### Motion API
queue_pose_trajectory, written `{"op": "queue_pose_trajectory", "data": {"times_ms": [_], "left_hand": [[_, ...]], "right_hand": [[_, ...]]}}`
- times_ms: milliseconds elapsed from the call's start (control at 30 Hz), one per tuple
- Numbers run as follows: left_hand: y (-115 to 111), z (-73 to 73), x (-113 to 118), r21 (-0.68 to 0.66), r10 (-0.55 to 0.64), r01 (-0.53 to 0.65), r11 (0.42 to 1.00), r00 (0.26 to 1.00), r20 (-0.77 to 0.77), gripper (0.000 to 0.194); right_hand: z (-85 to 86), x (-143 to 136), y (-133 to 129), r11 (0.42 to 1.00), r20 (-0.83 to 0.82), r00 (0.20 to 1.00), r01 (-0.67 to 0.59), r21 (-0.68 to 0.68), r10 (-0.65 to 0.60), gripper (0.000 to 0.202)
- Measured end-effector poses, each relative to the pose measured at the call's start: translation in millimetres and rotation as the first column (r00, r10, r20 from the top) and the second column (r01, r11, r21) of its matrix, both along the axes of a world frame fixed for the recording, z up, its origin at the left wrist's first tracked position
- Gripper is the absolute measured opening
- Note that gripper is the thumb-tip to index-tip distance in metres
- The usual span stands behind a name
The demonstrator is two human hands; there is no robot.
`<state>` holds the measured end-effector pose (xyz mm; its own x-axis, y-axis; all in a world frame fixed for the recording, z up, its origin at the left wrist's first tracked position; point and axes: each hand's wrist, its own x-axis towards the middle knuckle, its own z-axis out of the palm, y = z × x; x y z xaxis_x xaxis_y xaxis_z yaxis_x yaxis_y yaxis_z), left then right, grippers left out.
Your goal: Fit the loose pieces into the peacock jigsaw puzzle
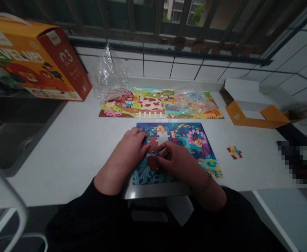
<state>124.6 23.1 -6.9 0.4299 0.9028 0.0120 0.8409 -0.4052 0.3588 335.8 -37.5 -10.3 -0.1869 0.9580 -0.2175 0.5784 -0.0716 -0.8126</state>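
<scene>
A dark blue jigsaw puzzle (179,178) with forest animals lies on the white counter in front of me. A pale gap shows near its upper middle. My right hand (181,159) is over the middle of the puzzle, thumb and fingers pinched on a reddish-brown puzzle piece (151,162). Whether that piece lies flat or is slightly raised, I cannot tell. My left hand (132,147) rests on the puzzle's left edge, fingers stretched over the border and the thumb pointing toward the piece. Apart from the puzzle, a loose puzzle piece (234,152) lies to the right.
Behind are a farm puzzle (150,105) and a savanna puzzle (174,113), partly under clear plastic wrap (111,75). An orange box (29,59) stands at the back left beside a sink (19,140). At the right is an opened orange-and-white box (248,119).
</scene>
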Motion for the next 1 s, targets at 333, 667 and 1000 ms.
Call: {"op": "queue_pose_trajectory", "data": {"times_ms": [333, 667, 1000], "left_hand": [[-0.4, 2.2, 1.4, -0.009, 0.009, -0.009, 1.000, 1.000, -0.029, 0.030], [0.2, 0.5, 0.7, -0.003, 0.001, -0.001, 1.000, 1.000, -0.025, 0.029], [0.3, 1.2, 1.4, 0.003, -0.001, 0.001, 1.000, 1.000, -0.018, 0.029]], "right_hand": [[16.7, 17.4, 1.2, 0.995, -0.182, 0.982, -0.065, -0.077, 0.050, 0.019], [16.0, 23.5, 2.8, 0.996, -0.103, 0.992, -0.073, 0.061, 0.079, 0.029], [0.1, -17.1, 0.0, 0.942, 0.112, 0.988, -0.137, 0.307, 0.107, 0.025]]}}
